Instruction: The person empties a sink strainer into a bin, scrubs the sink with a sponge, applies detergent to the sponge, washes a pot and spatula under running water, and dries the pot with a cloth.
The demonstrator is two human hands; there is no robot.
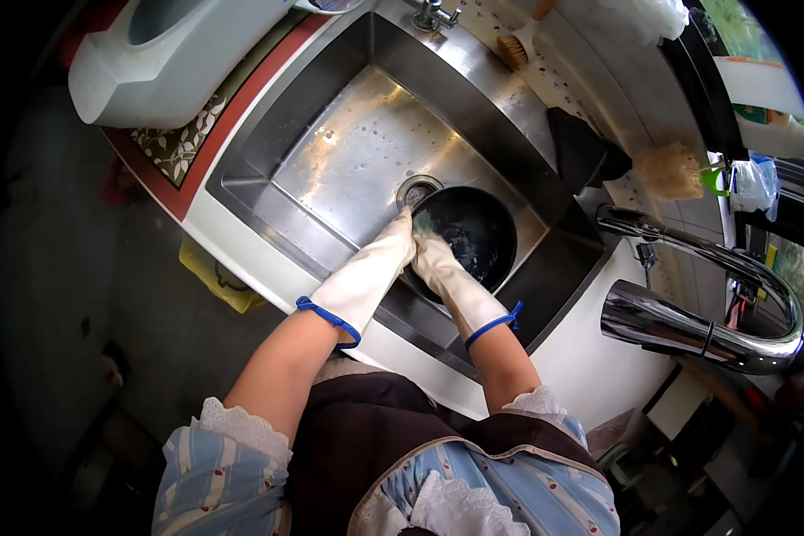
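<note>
A round black pan (487, 237) rests in the stainless steel sink (348, 116), its inside wet and shiny. Both my hands wear white rubber gloves with blue cuffs. At the pan's left rim, my left hand (397, 239) has its fingers closed on the edge, thumb side partly hidden. My right hand (432, 255) reaches over the near left side of the pan, fingers bent down into it. Something small and greenish (422, 220) shows at its fingertips, too blurred to name. The drain (415, 191) lies just beyond my left fingertips.
A chrome faucet (732, 259) arches at the right. A dark cloth (581, 147) hangs over the sink's right corner. A wooden brush (514, 49) lies behind the sink. On the left, a pale plastic container (152, 80) stands on a red-edged mat (205, 156).
</note>
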